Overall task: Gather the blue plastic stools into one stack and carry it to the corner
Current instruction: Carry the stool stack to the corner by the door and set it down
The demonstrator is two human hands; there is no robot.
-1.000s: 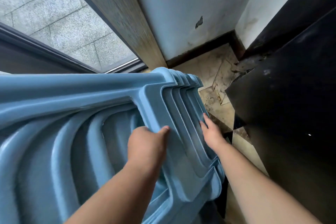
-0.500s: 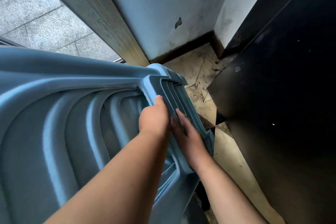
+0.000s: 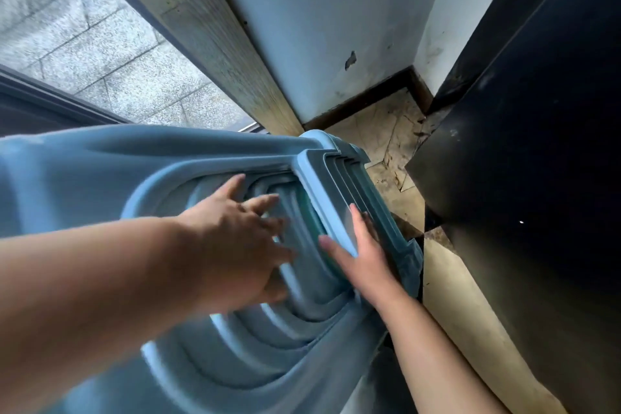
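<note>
— Two hands, both with straight fingers, were on the stools. What did the left one do?

— The left hand [image 3: 235, 242], at the centre of the frame, was blurred, its fingers [image 3: 265, 203] spread and straight over the hollow side of the stack; it gripped nothing, and I could not tell whether it touched the plastic.

— And the right?

— The right hand [image 3: 361, 257], just right of centre, lay flat with fingers extended against the layered rims; the thumb pointed toward the lower left. Nothing was curled round an edge.

— Where was the stack of blue stools [image 3: 100, 178]?

— It filled the left and lower middle of the frame, several stools nested one inside another and seen from close above, its far end reaching toward the middle of the picture.

— What lay around it?

— Beyond that far end was a worn, stained floor [image 3: 386, 134] meeting a dark skirting board [image 3: 366, 97] under a pale wall [image 3: 302, 17], where two walls met at centre right. A black cabinet [image 3: 537, 178] took the right side. A wooden door frame [image 3: 208, 33] ran diagonally from the top toward the middle, with grey paving [image 3: 84, 54] at the upper left.
</note>
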